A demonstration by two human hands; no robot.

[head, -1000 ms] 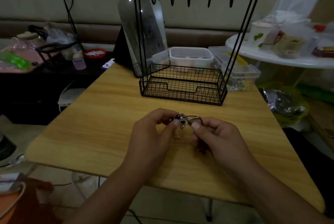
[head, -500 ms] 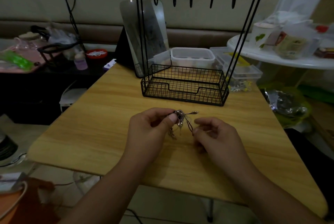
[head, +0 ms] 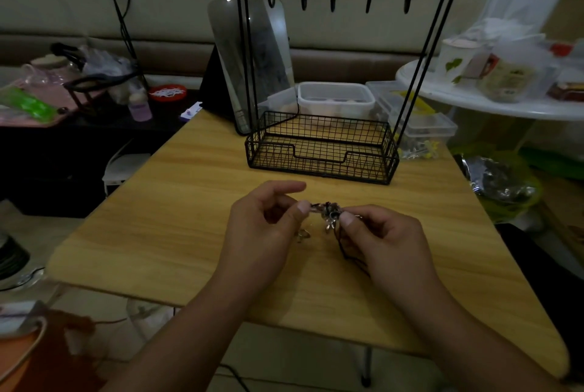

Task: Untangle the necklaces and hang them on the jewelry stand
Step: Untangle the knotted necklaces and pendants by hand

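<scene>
Fingers of both hands pinched on the tangled necklaces (above the table).

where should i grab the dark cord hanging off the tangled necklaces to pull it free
Pinch the dark cord just below the knot of the tangled necklaces, coming from the right, where it drops clear beside the right hand. Lower down it runs under that hand's palm. The left hand probably does best pinching the cluster's left end to steady it.
</scene>
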